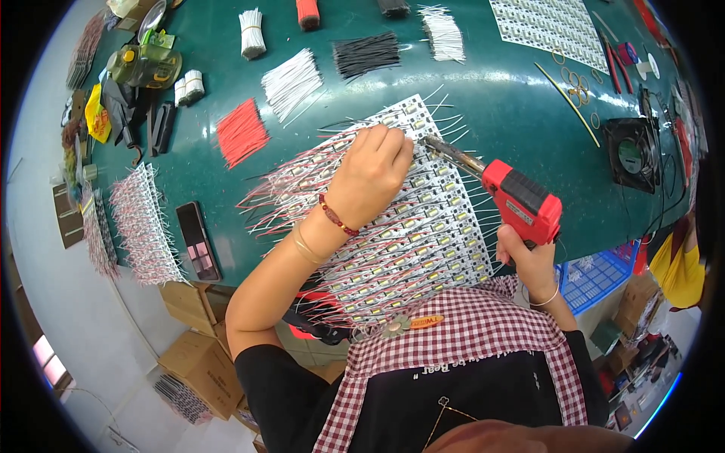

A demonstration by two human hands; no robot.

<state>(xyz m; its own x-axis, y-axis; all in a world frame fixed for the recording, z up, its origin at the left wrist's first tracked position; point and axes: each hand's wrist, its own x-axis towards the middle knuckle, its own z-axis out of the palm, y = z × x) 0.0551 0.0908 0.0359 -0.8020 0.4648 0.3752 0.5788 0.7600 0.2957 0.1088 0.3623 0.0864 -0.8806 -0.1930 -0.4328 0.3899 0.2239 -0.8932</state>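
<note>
A white panel of small circuit boards (pixel 445 234) lies on the green table right in front of me, with rows of red, white and black wires sticking out of its sides. My left hand (pixel 374 170) is closed over the panel's upper part, its fingertips pressed together. What they pinch is hidden under the hand. My right hand (pixel 529 260) is wrapped round the handle of a red and black soldering gun (pixel 521 202). The gun's metal tip reaches the panel just right of my left fingertips.
Bunches of red wires (pixel 242 132), white wires (pixel 291 83) and black wires (pixel 367 55) lie beyond the panel. A phone (pixel 198 240) and a wired panel (pixel 145 225) are at left. At right are a black fan (pixel 633 155), pliers (pixel 615 62) and a blue basket (pixel 596 281).
</note>
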